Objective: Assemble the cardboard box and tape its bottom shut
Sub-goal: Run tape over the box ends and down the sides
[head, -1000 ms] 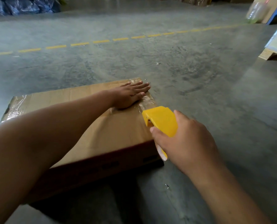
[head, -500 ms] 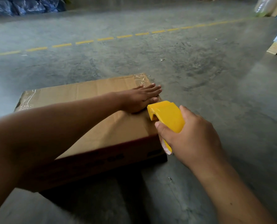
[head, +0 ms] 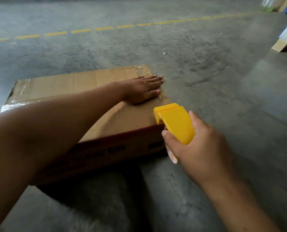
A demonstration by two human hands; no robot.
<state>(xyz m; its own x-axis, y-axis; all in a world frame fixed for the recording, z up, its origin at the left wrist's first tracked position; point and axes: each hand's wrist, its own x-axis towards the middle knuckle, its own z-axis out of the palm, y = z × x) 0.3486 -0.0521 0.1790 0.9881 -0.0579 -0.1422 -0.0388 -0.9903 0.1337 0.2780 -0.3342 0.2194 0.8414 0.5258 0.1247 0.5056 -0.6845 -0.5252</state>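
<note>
Scanning left to right, head view only:
left arm: bare forearm crosses the frame from lower left, reaching over the box top toward its far right corner.
cardboard box: sits on the floor, left of centre, flat brown face up. Near side wall is in shadow with dark red printing, digits blurred, can't read them reliably.
clear tape: shiny wrinkled film at the far right corner of the top face; more film over the left edge and left corner. A glossy strip also runs along the right edge under and just past the fingertips.
left hand: open, palm down, fingers straight and together, pressed flat on the box top at the right edge, on the taped strip. Not gripping anything.
tape dispenser: yellow plastic, nose pointing up-left, at the box's near right corner, touching or just off the edge, can't tell which. White tape roll with red print shows below it.
right hand: closed around the dispenser body, thumb on the left side, fingers wrapped over the top.
floor: grey concrete, scuffed, dashed yellow line across the far side.
far right: pale board edge resting on the floor, partly cut off by the frame.
</note>
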